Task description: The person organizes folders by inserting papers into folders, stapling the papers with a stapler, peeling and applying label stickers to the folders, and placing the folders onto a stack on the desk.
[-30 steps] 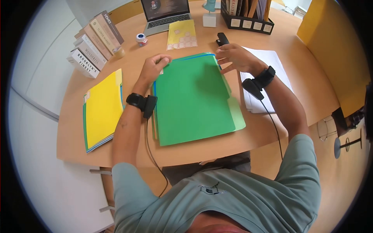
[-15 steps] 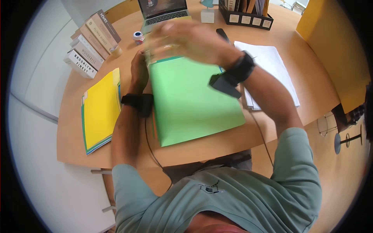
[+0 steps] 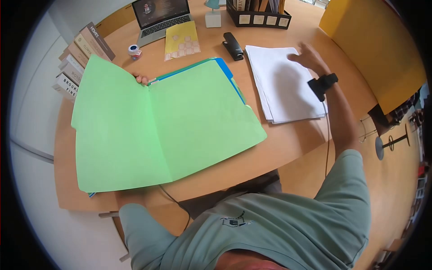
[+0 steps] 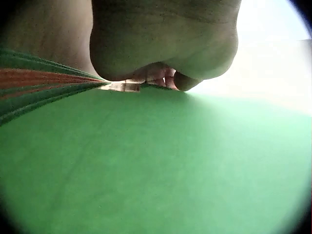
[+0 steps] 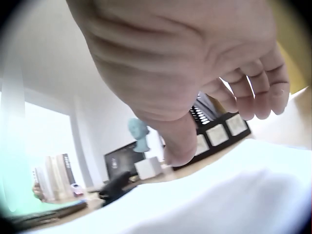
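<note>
A green folder (image 3: 198,112) lies spread open on the desk, its left cover raised at a slant over the yellow folders seen earlier. At the top of its fold, the curled fingers of my left hand (image 3: 141,78) hold the spine edge; the cover hides the rest of that hand. In the left wrist view the left hand (image 4: 165,39) bends over the green cover (image 4: 122,156), beside layered folder edges (image 4: 44,80). My right hand (image 3: 310,58) hovers at a stack of white paper (image 3: 274,85), thumb and fingers spread, nothing between them.
A black stapler (image 3: 233,46) lies just left of the paper. Further back are a yellow sheet with stickers (image 3: 182,38), a laptop (image 3: 162,22), a white tape roll (image 3: 134,51) and a black file holder (image 3: 258,19). Books (image 3: 74,65) stand at left, a yellow panel (image 3: 373,54) at right.
The green folder's cover has swung open to the left. My right hand has crossed from the folder's upper left to above the white paper; the left stays near the spine.
</note>
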### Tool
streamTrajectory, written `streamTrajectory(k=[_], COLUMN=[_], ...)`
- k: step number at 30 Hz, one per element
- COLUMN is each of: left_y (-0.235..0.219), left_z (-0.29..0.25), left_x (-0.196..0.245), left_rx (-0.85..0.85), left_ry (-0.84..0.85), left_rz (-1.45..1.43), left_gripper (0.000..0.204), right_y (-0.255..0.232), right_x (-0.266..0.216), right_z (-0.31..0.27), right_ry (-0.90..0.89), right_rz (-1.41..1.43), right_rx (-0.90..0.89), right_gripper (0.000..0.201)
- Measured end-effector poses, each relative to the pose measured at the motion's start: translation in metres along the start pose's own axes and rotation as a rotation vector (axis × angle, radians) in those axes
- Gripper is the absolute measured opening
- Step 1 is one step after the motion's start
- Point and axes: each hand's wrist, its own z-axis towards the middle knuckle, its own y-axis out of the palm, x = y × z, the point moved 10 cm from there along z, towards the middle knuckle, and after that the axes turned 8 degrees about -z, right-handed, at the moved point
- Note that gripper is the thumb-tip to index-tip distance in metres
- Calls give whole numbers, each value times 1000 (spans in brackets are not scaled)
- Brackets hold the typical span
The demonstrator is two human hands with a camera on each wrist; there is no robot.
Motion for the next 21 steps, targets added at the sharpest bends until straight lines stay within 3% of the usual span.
streamTrajectory(k=[3, 7, 13, 15, 20, 21], left_y=[-3, -5, 15, 18, 2, 8], left_z=[0, -5, 1, 4, -1, 3], left_x=[0, 1, -1, 0, 0, -2], left_rx=[6, 15, -77, -104, -85, -89], left_ry=[15, 11, -77, -78, -12, -19], left_rz=[-28, -48, 37, 60, 25, 24], left_gripper=[44, 45, 47, 49, 49, 49], right_y=[45, 56, 48, 33, -51, -67], right_x=[50, 64, 88, 85, 43, 34], right_z=[-8, -18, -8, -5, -4, -5], right_ry=[117, 278, 290, 203, -117, -85], right_rz=[26, 273, 301, 400, 814, 846], right_rx=[-310, -308, -119, -46, 149, 143], right_gripper=[63, 47, 23, 19, 13, 14])
